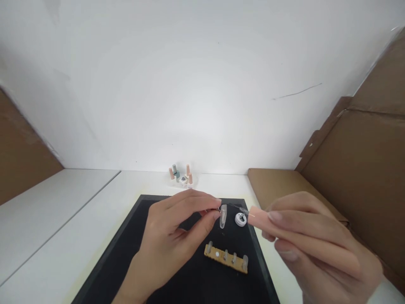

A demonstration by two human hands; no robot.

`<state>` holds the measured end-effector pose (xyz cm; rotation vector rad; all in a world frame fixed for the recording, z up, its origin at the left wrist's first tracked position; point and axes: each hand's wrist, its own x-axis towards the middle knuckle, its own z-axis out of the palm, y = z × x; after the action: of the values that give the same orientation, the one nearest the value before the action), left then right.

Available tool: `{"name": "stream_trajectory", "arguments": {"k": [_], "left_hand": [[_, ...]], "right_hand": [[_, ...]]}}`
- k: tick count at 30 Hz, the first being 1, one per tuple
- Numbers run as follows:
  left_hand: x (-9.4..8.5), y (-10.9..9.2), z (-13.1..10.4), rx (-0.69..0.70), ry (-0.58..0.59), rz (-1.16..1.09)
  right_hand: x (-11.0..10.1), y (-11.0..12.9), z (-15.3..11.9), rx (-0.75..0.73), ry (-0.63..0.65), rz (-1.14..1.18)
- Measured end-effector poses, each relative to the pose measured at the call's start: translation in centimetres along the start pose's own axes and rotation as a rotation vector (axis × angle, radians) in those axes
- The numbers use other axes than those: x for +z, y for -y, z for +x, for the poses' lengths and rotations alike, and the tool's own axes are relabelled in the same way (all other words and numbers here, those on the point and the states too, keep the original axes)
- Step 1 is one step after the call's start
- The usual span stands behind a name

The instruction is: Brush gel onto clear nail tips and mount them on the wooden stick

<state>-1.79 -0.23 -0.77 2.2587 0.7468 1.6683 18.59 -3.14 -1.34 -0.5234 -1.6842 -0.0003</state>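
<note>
Between thumb and forefinger, my left hand point(183, 230) pinches a small stem with a clear false nail point(223, 216) at its end, the nail standing roughly upright. My right hand point(310, 240) is closed around a pink nail polish brush point(257, 216) by its cap. Its thin bristle end points left and lies close to the top of the nail; whether they touch I cannot tell. Below the hands sits a yellowish holder strip point(229, 261) bearing several clear nails on small stands and one bare white dot. A round white pot point(241, 219) with dark bits inside stands beside the brush.
Under everything lies a black mat point(126, 261) on a white table point(63, 211). At the back, a clear tray point(182, 183) holds several polish bottles with pink and grey-green caps. Cardboard point(275, 181) lies at the right, with a cardboard wall point(370, 139) beyond it.
</note>
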Motion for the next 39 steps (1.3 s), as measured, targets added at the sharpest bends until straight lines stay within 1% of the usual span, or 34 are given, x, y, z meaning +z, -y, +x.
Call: {"name": "stream_trajectory", "arguments": {"k": [5, 10, 12, 14, 18, 20, 23, 25, 33, 36, 39], "left_hand": [[0.3, -0.1, 0.1, 0.006, -0.002, -0.006], [0.5, -0.3, 0.5, -0.004, -0.004, -0.002], [0.5, -0.3, 0.7, -0.005, -0.004, 0.001], [0.4, -0.3, 0.8, -0.001, -0.008, -0.001], [0.4, -0.3, 0.7, 0.002, -0.005, -0.011], [0.3, -0.2, 0.6, 0.003, 0.001, -0.014], [0.3, -0.3, 0.5, -0.007, 0.024, -0.019], [0.3, -0.4, 0.5, -0.007, 0.042, -0.035], [0.2, -0.4, 0.3, 0.021, 0.091, -0.121], [0.1, -0.2, 0.2, 0.021, 0.095, -0.111], [0.1, 0.0, 0.2, 0.029, 0.101, -0.067]], "right_hand": [[-0.3, 0.1, 0.0, 0.036, 0.059, 0.015], [-0.8, 0.7, 0.2, 0.136, 0.123, 0.108], [-0.7, 0.9, 0.3, 0.146, 0.138, 0.145], [-0.3, 0.9, 0.4, 0.096, 0.114, 0.166], [0.4, 0.6, 0.5, 0.009, 0.022, 0.136], [0.4, 0.5, 0.6, 0.009, 0.021, 0.137], [0.3, 0.5, 0.8, 0.051, 0.082, 0.165], [0.1, 0.4, 0.9, 0.064, 0.092, 0.17], [0.0, 0.0, -0.1, 0.036, 0.004, 0.132], [0.2, 0.0, -0.3, 0.031, -0.038, 0.116], [0.5, -0.1, -0.1, -0.001, -0.062, 0.161]]}}
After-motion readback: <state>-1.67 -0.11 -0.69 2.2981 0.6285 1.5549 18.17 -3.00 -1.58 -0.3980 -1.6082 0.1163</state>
